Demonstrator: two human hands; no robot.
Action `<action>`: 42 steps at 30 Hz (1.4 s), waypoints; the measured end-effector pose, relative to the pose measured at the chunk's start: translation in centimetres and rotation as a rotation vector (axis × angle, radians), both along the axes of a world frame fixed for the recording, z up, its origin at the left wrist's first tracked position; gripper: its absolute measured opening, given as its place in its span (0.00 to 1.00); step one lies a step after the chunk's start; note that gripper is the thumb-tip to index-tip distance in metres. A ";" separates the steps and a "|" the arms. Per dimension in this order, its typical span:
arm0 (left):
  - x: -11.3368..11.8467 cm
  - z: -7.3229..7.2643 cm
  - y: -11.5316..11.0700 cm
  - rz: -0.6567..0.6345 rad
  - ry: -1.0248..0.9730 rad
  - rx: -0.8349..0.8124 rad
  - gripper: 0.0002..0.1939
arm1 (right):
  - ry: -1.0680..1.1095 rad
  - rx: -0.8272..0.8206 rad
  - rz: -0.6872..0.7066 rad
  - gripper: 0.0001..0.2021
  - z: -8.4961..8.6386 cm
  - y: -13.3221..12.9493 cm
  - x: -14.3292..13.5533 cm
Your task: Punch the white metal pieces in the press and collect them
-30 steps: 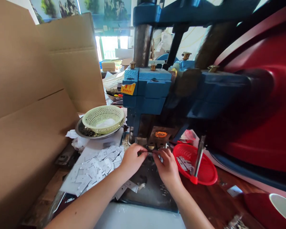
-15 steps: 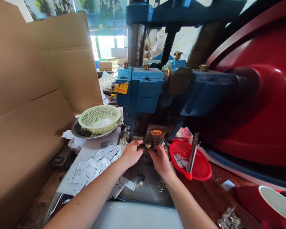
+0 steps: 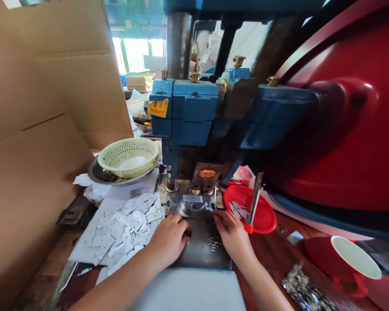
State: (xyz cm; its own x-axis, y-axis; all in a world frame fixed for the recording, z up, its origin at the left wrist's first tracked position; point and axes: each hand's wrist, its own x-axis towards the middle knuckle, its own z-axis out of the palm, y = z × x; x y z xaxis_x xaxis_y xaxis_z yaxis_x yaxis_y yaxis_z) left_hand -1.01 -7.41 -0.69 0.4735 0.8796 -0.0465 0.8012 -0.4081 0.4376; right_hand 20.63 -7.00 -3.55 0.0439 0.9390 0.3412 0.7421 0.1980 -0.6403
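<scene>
My left hand (image 3: 171,237) rests low over the dark metal bed plate (image 3: 201,252) of a blue press (image 3: 194,110), with its fingers curled down. Whatever lies beneath those fingers is hidden, apart from a dark spot by the thumb. At the plate's right edge is my right hand (image 3: 231,233), fingers stretched forward near the die, with nothing visible in them. A small flat metal plate (image 3: 193,198) lies on the die under the press head. Beside my left hand spreads a pile of thin, light metal plates (image 3: 126,226) with holes.
A red basket (image 3: 267,220) with several plates stands right of the press, a metal rod rising in front. A green colander (image 3: 129,157) sits in a metal bowl at left. Nearby are a cardboard box (image 3: 48,181), a red flywheel (image 3: 337,142), a red mug (image 3: 324,248) and bagged metal parts (image 3: 303,287).
Both hands have drawn back from the die toward me, the left farther. The flat plate on the die now shows. My view has tilted down and shifted slightly right.
</scene>
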 end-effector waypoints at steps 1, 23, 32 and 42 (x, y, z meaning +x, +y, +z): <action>0.1 -0.1 0.0 0.011 -0.019 0.000 0.07 | -0.041 0.017 0.003 0.11 -0.1 0.0 0.0; -1.4 0.0 1.6 0.393 -0.843 -0.213 0.12 | -0.198 0.144 -0.006 0.06 3.3 4.6 -5.2; -1.0 1.8 5.4 0.435 -0.845 -0.182 0.10 | -0.362 0.213 0.084 0.10 3.9 2.6 -4.9; 1.6 1.6 6.5 0.433 -0.759 -0.118 0.10 | -0.233 0.273 0.112 0.14 2.2 2.6 -3.5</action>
State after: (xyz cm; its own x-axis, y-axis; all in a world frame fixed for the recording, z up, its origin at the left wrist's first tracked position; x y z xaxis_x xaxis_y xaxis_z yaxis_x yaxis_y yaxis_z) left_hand 0.58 -0.96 0.88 0.0398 0.9983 0.0436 0.3508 -0.0548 0.9348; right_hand 17.16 -4.42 -1.30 -0.1622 0.8066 0.5684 0.8256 0.4264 -0.3695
